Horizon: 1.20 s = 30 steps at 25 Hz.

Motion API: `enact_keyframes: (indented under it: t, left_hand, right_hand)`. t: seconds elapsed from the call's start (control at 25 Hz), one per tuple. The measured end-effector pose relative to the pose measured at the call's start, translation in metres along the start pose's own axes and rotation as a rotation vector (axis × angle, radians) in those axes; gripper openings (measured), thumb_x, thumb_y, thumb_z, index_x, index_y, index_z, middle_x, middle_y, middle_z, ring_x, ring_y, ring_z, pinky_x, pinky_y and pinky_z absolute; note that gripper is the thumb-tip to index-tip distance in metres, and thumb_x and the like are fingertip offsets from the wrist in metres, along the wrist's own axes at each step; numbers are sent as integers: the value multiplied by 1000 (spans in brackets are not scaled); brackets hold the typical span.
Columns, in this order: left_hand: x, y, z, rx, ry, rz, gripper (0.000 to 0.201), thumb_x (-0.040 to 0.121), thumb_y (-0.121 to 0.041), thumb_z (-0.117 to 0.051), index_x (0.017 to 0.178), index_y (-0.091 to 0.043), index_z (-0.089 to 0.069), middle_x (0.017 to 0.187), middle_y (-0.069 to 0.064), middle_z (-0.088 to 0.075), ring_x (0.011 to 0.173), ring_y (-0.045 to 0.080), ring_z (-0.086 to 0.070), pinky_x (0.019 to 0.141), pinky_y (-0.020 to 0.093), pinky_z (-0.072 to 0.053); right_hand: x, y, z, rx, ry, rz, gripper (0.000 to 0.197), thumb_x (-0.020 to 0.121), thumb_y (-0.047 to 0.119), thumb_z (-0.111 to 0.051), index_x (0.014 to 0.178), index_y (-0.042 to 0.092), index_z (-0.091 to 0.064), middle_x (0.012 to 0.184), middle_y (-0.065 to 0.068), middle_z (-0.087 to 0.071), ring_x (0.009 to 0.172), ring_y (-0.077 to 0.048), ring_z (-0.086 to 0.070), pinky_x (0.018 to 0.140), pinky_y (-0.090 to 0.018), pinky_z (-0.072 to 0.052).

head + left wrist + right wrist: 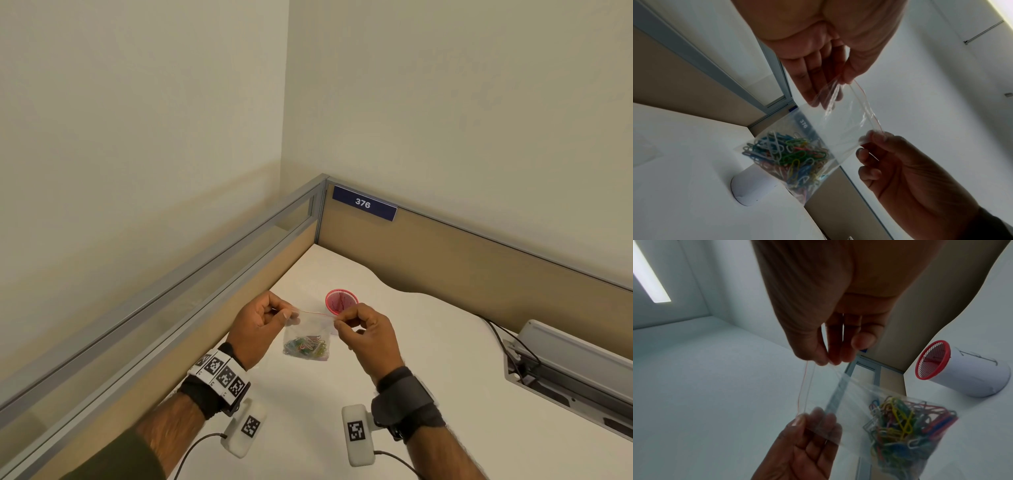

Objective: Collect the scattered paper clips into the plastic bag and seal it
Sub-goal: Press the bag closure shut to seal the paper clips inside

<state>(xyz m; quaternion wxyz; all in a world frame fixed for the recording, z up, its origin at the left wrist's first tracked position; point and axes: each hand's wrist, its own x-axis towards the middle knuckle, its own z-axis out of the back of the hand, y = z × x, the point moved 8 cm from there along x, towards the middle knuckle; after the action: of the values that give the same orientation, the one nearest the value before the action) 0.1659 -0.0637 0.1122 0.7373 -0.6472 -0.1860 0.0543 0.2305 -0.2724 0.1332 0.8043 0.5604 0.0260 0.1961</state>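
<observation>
A small clear zip bag with a thin red line along its top hangs between both hands over the white desk. A heap of coloured paper clips lies in its bottom. My left hand pinches the bag's top left corner and my right hand pinches the top right corner. In the left wrist view the bag stretches from the left hand to the right hand, clips below. In the right wrist view the right hand and left hand hold the bag's top, clips low.
A red mesh cup wrapped in white paper stands just behind the bag, also seen as the cup. Tan partition walls with a blue label 376 close the desk's back and left. A grey cable tray with black cords sits at right.
</observation>
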Motion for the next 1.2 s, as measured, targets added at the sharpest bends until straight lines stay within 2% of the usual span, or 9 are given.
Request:
enact_keyframes:
  t: [0.12,0.24,0.36,0.44,0.52,0.68,0.84,1.0,1.2]
  left_hand:
    - [0,4,-1,-10,9,0,5,90,-2,-65,91,-6,-63,90,8,-76,89,22,-73,83,35,-59]
    - [-2,0,-6,22,65,-39,21,81,-9,-76,98,-16,-64,94,2,-74,92,16,-71,83,25,-58]
    - [-3,-10,-16,243,138,-104,30,79,-15,-80,104,-25,-67,97,-12,-72,96,3,-67,81,14,-54]
    - [-3,-18,-27,401,184,-199,23,81,-23,-79,102,-27,-69,96,-19,-68,95,0,-63,81,10,-51]
    - [-3,-23,-36,498,207,-272,14,83,-33,-73,95,-28,-71,91,-21,-66,90,1,-62,81,16,-50]
    - [-2,-21,-40,524,213,-266,25,81,-50,-58,90,-30,-70,88,-20,-66,88,4,-62,82,28,-53]
    - [-3,-20,-42,546,220,-259,29,78,-53,-54,87,-30,-69,85,-21,-64,88,5,-60,83,34,-53]
    - [-1,-15,-42,560,249,-246,33,77,-54,-53,85,-26,-69,83,-16,-66,86,7,-59,80,32,-51]
    - [2,-7,-31,531,276,-187,17,77,-44,-67,82,-28,-69,84,-13,-65,85,5,-60,73,19,-47]
  right_hand:
    - [1,7,-1,-27,-28,24,8,81,9,-69,76,13,-65,77,8,-65,72,0,-57,63,-16,-50]
    - [1,11,-4,-52,-25,42,7,80,9,-70,76,12,-64,76,7,-64,71,1,-56,62,-12,-50]
    - [1,10,-8,-86,0,46,5,80,11,-70,78,12,-66,79,1,-66,71,1,-57,63,-11,-50]
    - [-1,10,-12,-108,10,50,3,80,12,-70,79,12,-67,80,0,-67,72,2,-58,64,-9,-49]
    - [-3,11,-16,-131,20,54,3,81,13,-68,79,13,-66,81,1,-67,71,-2,-59,64,-9,-49]
    - [-6,12,-20,-150,40,60,6,82,16,-68,77,18,-65,80,2,-66,72,-9,-59,64,-10,-49]
    - [-9,14,-25,-200,79,84,19,82,18,-67,71,31,-58,79,3,-64,74,-11,-58,64,-13,-48]
    - [-10,14,-27,-224,73,99,10,80,19,-67,73,22,-61,78,2,-63,72,-11,-57,64,-14,-47]
    - [-12,11,-22,-181,64,93,13,79,15,-67,69,20,-62,74,2,-62,70,-13,-56,61,-15,-47]
